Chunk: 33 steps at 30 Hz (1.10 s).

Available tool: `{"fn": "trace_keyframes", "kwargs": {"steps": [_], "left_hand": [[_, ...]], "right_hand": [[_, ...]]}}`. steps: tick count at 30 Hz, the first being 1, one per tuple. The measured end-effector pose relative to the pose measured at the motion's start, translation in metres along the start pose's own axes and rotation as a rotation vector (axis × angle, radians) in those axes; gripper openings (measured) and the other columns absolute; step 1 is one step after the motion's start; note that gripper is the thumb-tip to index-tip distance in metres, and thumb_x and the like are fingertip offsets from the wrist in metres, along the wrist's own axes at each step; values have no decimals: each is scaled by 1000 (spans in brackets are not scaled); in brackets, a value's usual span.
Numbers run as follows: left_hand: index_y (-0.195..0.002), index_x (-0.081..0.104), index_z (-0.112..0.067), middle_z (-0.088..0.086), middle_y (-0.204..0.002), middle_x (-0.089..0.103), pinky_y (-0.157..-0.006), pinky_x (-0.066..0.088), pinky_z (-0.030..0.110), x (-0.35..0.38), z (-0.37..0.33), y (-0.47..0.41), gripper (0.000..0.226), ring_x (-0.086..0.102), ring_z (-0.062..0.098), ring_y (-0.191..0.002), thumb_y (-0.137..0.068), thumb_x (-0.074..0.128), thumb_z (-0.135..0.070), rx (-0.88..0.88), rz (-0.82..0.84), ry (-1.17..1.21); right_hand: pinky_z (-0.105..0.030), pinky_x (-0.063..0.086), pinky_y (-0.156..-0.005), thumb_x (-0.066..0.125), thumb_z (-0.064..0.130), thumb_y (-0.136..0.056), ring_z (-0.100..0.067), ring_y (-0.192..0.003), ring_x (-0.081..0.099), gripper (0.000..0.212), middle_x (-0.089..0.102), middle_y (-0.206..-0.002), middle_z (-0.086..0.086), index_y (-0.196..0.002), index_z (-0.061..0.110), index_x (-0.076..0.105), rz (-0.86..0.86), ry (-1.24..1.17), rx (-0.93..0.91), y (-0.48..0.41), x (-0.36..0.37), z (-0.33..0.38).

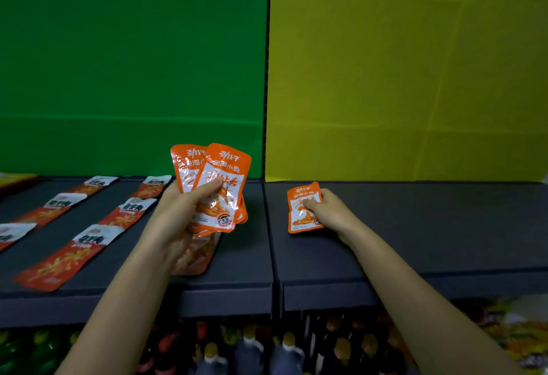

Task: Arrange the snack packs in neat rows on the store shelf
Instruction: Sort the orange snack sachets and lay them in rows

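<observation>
Step in hand: you are laying out the orange packs, starting what looks like a first row on the shelf section under your right hand.
Left hand: your left hand (189, 205) grips a fanned stack of orange packs (221, 187), thumb pressed across the front one, held up off the shelf.
Right hand: your right hand (329, 210) pinches a single orange pack (302, 211) by its right edge; the pack lies flat or nearly flat on the dark shelf top (430, 226). Whether it already rests fully on the surface, you cannot tell from here.
Left of your left hand: red-and-white packs (89, 244) lie in rows running away from you; one more red pack (198, 256) sits directly beneath your left wrist.
Right of your right hand: bare shelf, backed by the yellow panel (415, 63).
Next move, judged: square the single pack to the shelf's front edge, let go, then draw the next one from the stack and set it just beside, same orientation.
Watch for: the fanned stack slipping as you pull one free.
</observation>
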<state>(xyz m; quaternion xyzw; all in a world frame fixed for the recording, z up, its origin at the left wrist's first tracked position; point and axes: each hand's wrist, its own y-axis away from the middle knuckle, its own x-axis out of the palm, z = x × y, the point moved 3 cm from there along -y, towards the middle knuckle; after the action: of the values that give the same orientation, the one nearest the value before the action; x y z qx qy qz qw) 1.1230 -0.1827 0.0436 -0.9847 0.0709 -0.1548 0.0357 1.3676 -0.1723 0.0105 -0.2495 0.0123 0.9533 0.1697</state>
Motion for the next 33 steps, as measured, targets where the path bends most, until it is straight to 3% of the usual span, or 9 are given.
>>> {"fn": "trace_keyframes", "kwargs": {"steps": [3,6,9,15,27,30,33], "left_hand": [[-97,64,-13,4,-82,74,-49,56,23,9,0,-17,15,71,15,-61,-82,65,-13,-13,31,-30],[-93,63,-11,4,-75,73,-46,55,24,20,1,-30,10,69,14,-55,-83,65,-12,-46,48,-37],[-88,63,-11,1,-62,72,-44,54,23,32,1,-40,6,68,14,-50,-83,65,-13,-89,60,-30],[-92,64,-8,1,-62,73,-43,52,22,46,4,-49,9,69,14,-50,-83,64,-13,-129,63,-31],[-93,65,-8,4,-68,74,-54,59,27,62,25,-57,13,70,16,-56,-81,67,-14,-219,50,-63],[-100,64,-7,5,-71,75,-54,58,27,64,26,-56,22,71,16,-58,-80,68,-14,-223,48,-66],[-100,64,-8,5,-72,75,-53,58,28,69,30,-56,22,71,17,-58,-80,68,-13,-207,53,-68]], "right_hand": [[-40,48,-95,53,20,-89,-29,-106,63,12,67,-111,-14,-78,17,57,-3,93,9,-35,6,-4],[-35,47,-94,55,30,-87,-30,-108,60,26,66,-116,-13,-99,8,63,-4,213,35,-67,12,-8],[-31,43,-85,53,42,-87,-30,-111,58,39,63,-119,-11,-109,12,64,-12,353,68,-85,18,-6],[-36,42,-94,45,51,-89,-33,-122,49,56,52,-134,-14,-127,11,55,-81,569,51,-105,24,-5],[-38,43,-95,41,52,-91,-36,-123,47,64,49,-132,-20,-127,-1,50,-138,727,-49,-114,13,1],[-39,43,-89,26,49,-97,-34,-106,57,59,61,-117,-18,-104,4,63,-186,511,-215,-105,0,19],[-31,42,-75,25,53,-95,-17,-67,59,56,67,-80,-2,-68,19,60,6,130,-321,-79,-10,39]]}}
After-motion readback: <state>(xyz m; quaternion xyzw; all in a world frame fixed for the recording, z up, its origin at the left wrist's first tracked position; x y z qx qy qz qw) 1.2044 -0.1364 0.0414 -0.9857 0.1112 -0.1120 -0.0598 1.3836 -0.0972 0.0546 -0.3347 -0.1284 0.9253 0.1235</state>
